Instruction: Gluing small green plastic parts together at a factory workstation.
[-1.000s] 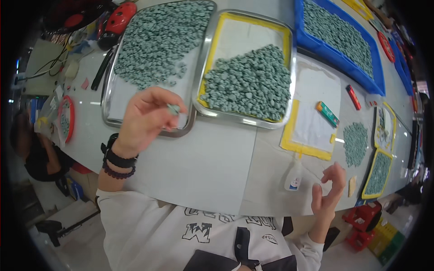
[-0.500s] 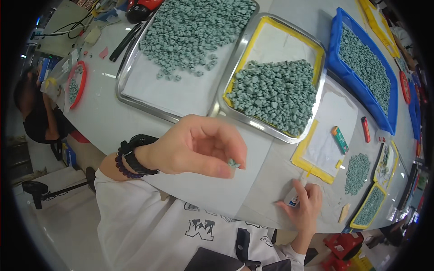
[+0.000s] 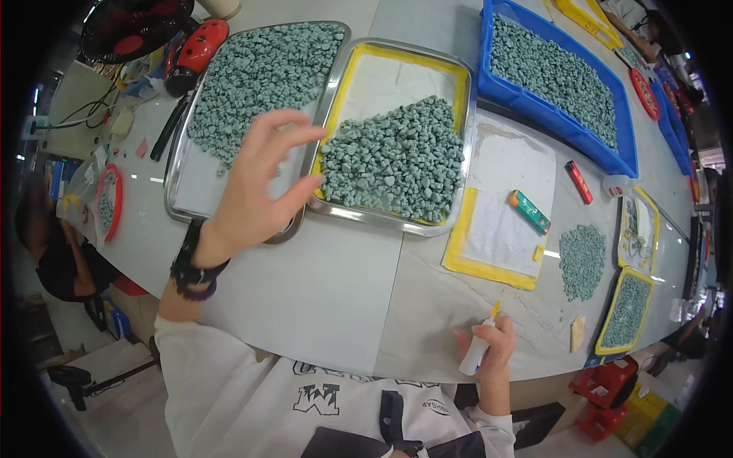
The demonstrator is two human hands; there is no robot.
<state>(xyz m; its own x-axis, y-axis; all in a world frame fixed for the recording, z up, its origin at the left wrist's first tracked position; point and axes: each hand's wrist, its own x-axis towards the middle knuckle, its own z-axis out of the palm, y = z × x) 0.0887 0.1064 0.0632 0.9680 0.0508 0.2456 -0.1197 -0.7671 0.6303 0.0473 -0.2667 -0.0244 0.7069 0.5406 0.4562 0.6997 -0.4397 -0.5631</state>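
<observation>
My left hand [image 3: 256, 183] is raised with its fingers apart over the gap between two metal trays, and I see nothing held in it. Its fingertips point at the left edge of the yellow-bordered tray [image 3: 336, 208], where small grey-green stones [image 3: 393, 164] are heaped on white lining. Under and behind this hand lies the other tray [image 3: 200, 183], with more stones [image 3: 267, 69]. Low on the right, my right hand [image 3: 498, 347] is closed round a small white glue bottle [image 3: 474, 356] whose yellow nozzle [image 3: 496, 307] tilts up and away.
Beyond the trays stands a blue crate [image 3: 561, 108] of stones. A yellow-edged white sheet [image 3: 496, 248], a green lighter-like packet [image 3: 529, 211], a red one [image 3: 579, 183] and a stone pile [image 3: 582, 263] lie rightward. A person [image 3: 65, 244] is at far left.
My left hand has moved left and away from me and opened; the small stone it pinched no longer shows. My right hand, still with the glue bottle, is nearer me. The view has shifted.
</observation>
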